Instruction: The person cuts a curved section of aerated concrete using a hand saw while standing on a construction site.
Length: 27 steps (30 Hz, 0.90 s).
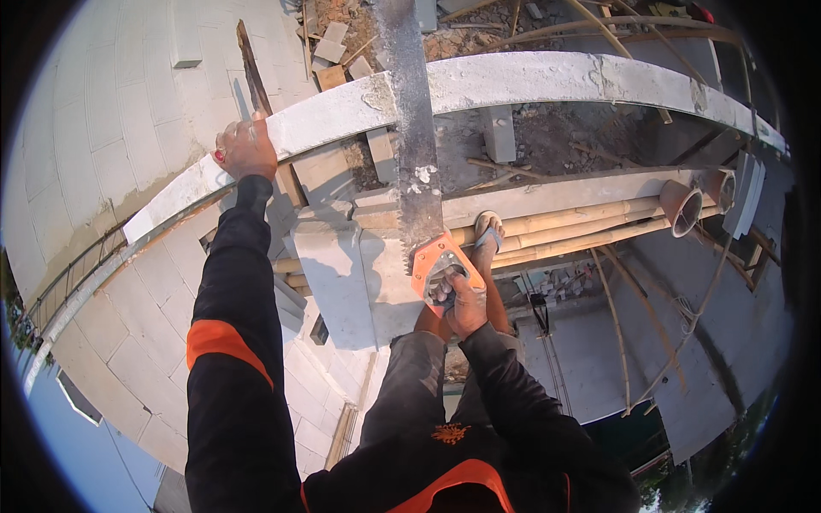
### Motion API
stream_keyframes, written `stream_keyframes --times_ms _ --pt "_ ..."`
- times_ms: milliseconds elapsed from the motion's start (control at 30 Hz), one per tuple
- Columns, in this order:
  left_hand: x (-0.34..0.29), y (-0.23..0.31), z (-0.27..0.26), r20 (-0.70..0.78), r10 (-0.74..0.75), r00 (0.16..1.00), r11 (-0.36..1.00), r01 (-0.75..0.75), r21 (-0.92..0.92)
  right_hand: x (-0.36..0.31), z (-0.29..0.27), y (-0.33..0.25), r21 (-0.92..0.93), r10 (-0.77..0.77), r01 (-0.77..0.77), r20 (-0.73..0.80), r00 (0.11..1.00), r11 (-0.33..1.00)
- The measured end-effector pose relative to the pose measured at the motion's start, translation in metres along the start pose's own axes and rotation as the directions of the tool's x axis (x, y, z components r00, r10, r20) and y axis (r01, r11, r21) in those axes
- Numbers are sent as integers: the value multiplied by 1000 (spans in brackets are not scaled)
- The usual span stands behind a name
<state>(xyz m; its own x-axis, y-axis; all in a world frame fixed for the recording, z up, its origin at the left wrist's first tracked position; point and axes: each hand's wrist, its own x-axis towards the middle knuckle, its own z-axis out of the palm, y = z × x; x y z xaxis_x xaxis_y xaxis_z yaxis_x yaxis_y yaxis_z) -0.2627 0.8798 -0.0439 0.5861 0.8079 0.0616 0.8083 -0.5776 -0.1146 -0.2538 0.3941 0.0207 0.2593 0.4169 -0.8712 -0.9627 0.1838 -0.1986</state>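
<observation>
My right hand point(466, 306) is wrapped round the orange handle of a handsaw point(416, 137). Its wide, worn grey blade points away from me and passes over a long white wall top point(530, 79); whether the teeth touch the wall, I cannot tell. White smears mark the blade near the handle. Off to the left, my left hand point(248, 150) grips the edge of the same wall top, its arm stretched out. Beside that hand, a dark, narrow plank point(253, 73) leans against the pale block wall.
Bamboo poles point(581, 229) lie beside my sandalled foot point(488, 229), with a block pier point(333, 274) to their left. Two buckets point(682, 208) sit at the right. Rubble and loose blocks point(332, 43) cover the ground beyond the wall top. Lower ground shows below the poles.
</observation>
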Motion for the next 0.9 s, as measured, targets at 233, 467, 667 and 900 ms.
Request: stream_keyframes --times_ms 233,467,667,900 --pt "5 2 -8 -29 380 925 886 -355 298 -25 1 -50 56 -236 231 98 967 971" --pt "6 -1 -7 -20 151 988 988 -152 -27 -11 3 -110 -595 -34 205 285 958 777" --pt "3 16 -35 15 89 996 991 -87 -102 2 40 -81 -825 -134 396 375 917 402" --pt "5 18 -28 36 63 997 997 -61 -46 -1 31 -33 -746 -355 483 344 869 459"
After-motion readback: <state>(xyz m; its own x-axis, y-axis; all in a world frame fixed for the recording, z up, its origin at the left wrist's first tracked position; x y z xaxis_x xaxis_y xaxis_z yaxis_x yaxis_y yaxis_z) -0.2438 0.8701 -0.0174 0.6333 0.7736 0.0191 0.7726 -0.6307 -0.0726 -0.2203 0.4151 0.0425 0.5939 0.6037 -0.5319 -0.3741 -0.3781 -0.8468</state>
